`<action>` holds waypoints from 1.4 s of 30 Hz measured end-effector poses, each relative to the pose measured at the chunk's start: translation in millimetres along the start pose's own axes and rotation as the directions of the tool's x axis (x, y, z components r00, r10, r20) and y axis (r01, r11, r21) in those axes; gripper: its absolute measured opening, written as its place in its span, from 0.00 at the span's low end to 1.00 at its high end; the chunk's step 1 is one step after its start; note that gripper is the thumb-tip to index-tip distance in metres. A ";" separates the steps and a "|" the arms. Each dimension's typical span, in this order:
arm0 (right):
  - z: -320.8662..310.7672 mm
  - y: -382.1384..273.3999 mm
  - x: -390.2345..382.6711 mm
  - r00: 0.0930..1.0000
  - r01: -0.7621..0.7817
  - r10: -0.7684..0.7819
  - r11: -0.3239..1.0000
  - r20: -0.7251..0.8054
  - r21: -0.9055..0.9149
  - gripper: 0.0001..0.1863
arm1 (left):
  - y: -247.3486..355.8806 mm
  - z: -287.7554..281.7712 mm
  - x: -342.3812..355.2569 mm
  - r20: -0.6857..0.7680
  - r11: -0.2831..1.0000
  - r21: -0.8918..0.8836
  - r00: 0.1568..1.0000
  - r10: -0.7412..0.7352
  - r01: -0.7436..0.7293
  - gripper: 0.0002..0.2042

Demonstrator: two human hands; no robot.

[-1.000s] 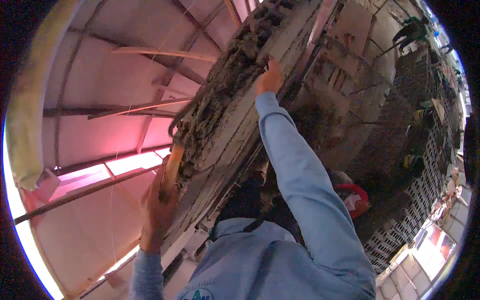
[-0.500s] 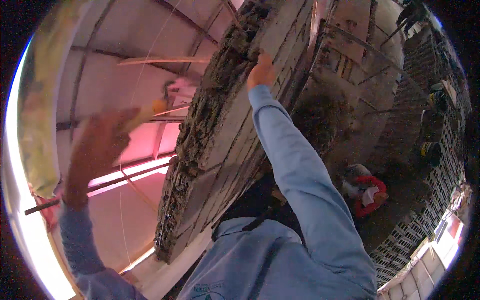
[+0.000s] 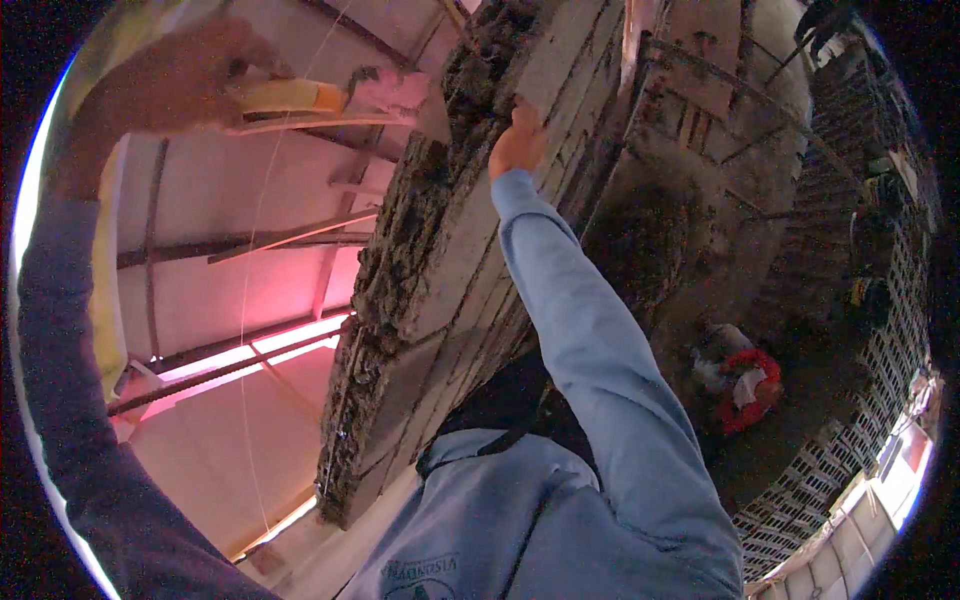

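Observation:
My left hand [image 3: 215, 70], raised at the upper left and somewhat blurred, is closed round the yellow handle of a trowel [image 3: 290, 97]. An orange band marks the handle's front end. The trowel's blade [image 3: 432, 118] reaches the rough mortar [image 3: 480, 75] along the left side of a long block wall [image 3: 470, 270]. My right hand [image 3: 517, 145] rests against the upper part of this wall, its arm stretched forward. Its fingers look curled at the border between mortar and blocks; whatever they may hold is hidden.
A thin string [image 3: 262, 210] hangs left of the wall, near a dark metal bar [image 3: 230, 362] and wooden strips. Perforated bricks [image 3: 815, 490] stand in rows at the lower right. A red and grey shape [image 3: 750, 400] with a white patch lies below my right arm.
My left hand has swung up and forward with the trowel, bringing its blade to the mortar. My right hand has stayed almost in place on the wall.

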State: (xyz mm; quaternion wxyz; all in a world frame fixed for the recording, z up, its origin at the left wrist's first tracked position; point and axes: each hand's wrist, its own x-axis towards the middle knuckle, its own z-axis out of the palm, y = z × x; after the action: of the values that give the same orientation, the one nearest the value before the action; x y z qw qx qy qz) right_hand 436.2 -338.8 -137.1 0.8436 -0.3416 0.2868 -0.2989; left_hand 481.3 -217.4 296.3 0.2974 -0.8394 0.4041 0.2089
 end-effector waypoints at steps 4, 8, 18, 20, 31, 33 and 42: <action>6.8 12.9 -23.2 0.998 -0.040 0.042 0.999 0.054 -0.034 0.22 | 16.1 -25.8 -17.8 0.165 0.976 -0.044 0.965 -0.205 0.215 0.28; -3.7 1.3 0.3 1.000 -0.003 0.002 0.990 -0.007 -0.142 0.23 | 72.0 -66.6 22.7 0.343 0.944 0.057 0.881 -0.325 0.326 0.26; -25.5 92.1 78.6 0.987 0.155 -0.159 0.981 0.026 0.113 0.24 | 65.8 14.8 -36.5 -0.194 0.959 -0.102 0.940 -0.280 0.265 0.28; -38.7 92.7 60.9 0.967 0.252 -0.236 0.947 0.098 -0.199 0.23 | 94.4 51.7 -63.3 -0.127 0.889 -0.293 0.907 -0.401 0.352 0.29; -29.1 71.6 19.1 0.999 0.028 -0.009 0.925 0.051 -0.380 0.24 | 200.6 246.9 -98.2 0.039 0.314 -0.906 0.797 -0.603 0.282 0.29; -20.7 53.5 -8.7 0.999 -0.019 0.030 0.965 0.035 -0.262 0.24 | 207.2 259.3 -100.7 0.110 0.178 -0.945 0.779 -0.617 0.274 0.30; -13.8 8.5 -17.2 0.994 0.103 -0.064 0.841 0.091 -0.531 0.23 | 194.3 279.7 -81.9 0.155 0.054 -0.970 0.780 -0.606 0.235 0.29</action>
State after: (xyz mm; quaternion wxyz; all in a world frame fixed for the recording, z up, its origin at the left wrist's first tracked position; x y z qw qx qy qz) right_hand 418.0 -327.3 -147.0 0.7108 -0.5854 0.3139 -0.2313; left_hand 246.4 -81.6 74.7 -0.3083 -0.9318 -0.0466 0.1857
